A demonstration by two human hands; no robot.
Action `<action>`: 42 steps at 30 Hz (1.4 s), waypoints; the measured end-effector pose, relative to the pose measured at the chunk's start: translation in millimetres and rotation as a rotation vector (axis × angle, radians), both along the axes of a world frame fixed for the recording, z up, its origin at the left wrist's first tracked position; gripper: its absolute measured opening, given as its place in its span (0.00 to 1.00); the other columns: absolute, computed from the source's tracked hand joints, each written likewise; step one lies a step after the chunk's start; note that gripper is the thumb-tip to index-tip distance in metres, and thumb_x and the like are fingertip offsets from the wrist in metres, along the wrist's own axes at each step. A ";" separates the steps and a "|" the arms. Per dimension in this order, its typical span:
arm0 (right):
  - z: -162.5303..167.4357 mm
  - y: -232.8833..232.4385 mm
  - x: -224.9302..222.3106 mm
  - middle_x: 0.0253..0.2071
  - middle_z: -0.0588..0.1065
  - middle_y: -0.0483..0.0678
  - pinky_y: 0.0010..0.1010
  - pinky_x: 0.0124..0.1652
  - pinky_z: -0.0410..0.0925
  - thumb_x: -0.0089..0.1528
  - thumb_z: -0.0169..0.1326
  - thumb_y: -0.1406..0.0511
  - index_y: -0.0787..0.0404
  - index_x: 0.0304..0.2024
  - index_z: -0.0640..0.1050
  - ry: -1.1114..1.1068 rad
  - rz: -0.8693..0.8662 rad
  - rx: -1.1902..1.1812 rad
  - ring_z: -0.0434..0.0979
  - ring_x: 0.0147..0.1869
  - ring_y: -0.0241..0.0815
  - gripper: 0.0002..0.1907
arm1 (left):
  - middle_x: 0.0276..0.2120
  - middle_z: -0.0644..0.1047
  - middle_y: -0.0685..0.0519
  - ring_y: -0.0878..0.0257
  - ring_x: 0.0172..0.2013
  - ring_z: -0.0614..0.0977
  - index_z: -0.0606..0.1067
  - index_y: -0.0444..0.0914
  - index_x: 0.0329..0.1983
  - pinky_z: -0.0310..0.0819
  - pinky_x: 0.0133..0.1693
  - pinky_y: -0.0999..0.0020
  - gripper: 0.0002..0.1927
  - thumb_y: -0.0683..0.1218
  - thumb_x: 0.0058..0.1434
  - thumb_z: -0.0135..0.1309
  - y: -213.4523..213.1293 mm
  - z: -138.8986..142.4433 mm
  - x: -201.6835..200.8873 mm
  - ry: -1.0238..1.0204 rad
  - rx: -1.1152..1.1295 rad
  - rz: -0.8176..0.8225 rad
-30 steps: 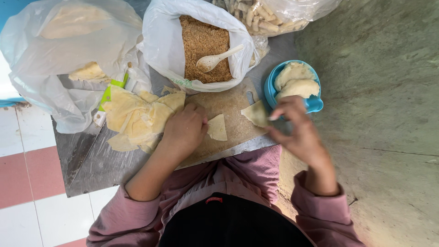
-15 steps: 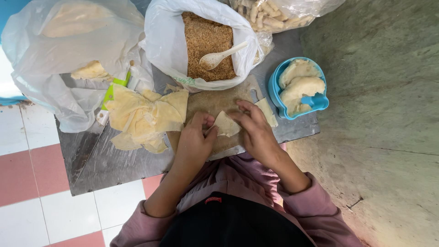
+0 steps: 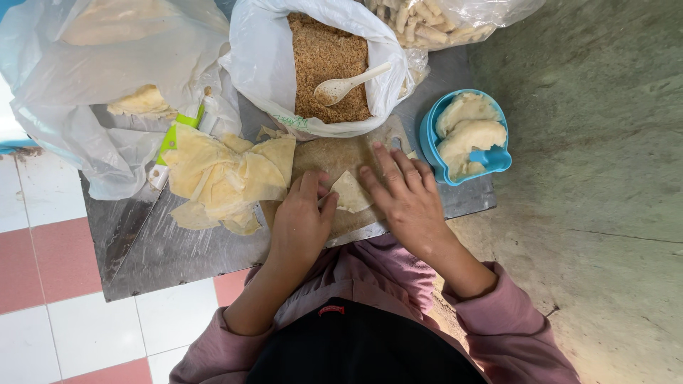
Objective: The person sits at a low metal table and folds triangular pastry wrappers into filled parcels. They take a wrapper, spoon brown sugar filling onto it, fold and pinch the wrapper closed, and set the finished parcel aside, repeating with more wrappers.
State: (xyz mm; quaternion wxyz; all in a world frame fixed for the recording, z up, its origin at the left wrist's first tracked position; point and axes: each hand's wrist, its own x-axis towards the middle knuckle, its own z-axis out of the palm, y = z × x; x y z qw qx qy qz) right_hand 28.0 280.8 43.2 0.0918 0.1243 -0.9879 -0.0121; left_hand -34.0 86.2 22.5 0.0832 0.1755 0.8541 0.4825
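A small pale dough wrapper [image 3: 350, 192] lies on a brown board [image 3: 334, 153] atop a metal tray [image 3: 163, 249]. My left hand [image 3: 300, 217] presses flat on the wrapper's left edge. My right hand [image 3: 402, 195] rests flat over its right side, fingers spread. Neither hand grips anything. A pile of thin yellow wrappers [image 3: 224, 178] sits just left of my left hand.
A white bag of brown crumbs [image 3: 324, 64] with a plastic spoon [image 3: 348, 84] stands behind the board. A blue bowl of pale dough [image 3: 466, 135] is at right. Clear bags hold dough [image 3: 107, 71] at left and rolled sticks [image 3: 427, 21] at the back. Tiled floor lies at left, concrete at right.
My right hand came back from the blue bowl to the board and now lies flat on the wrapper. My left hand stayed on the wrapper, shifting slightly right.
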 end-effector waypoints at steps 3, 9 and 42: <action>-5.2 -8.0 -3.4 0.77 0.57 0.56 0.51 0.68 0.56 0.62 0.53 0.66 0.53 0.68 0.72 -0.014 0.053 -0.040 0.61 0.75 0.58 0.30 | 0.39 0.78 0.43 0.45 0.36 0.82 0.71 0.35 0.47 0.76 0.35 0.52 0.12 0.42 0.62 0.57 -0.2 0.1 2.3 0.024 -0.019 -0.003; -12.3 -0.1 1.2 0.75 0.60 0.53 0.52 0.70 0.55 0.57 0.58 0.68 0.50 0.61 0.75 0.032 0.039 -0.108 0.60 0.76 0.55 0.28 | 0.38 0.79 0.43 0.46 0.36 0.82 0.73 0.35 0.45 0.76 0.36 0.53 0.09 0.42 0.63 0.57 -6.8 0.8 5.5 0.025 -0.038 -0.026; 37.6 29.7 -120.7 0.42 0.73 0.48 0.40 0.50 0.61 0.63 0.55 0.67 0.58 0.41 0.78 0.186 0.000 0.154 0.72 0.50 0.47 0.04 | 0.36 0.77 0.43 0.42 0.34 0.81 0.71 0.37 0.38 0.74 0.35 0.50 0.05 0.42 0.64 0.55 0.9 6.1 4.2 0.116 0.073 -0.038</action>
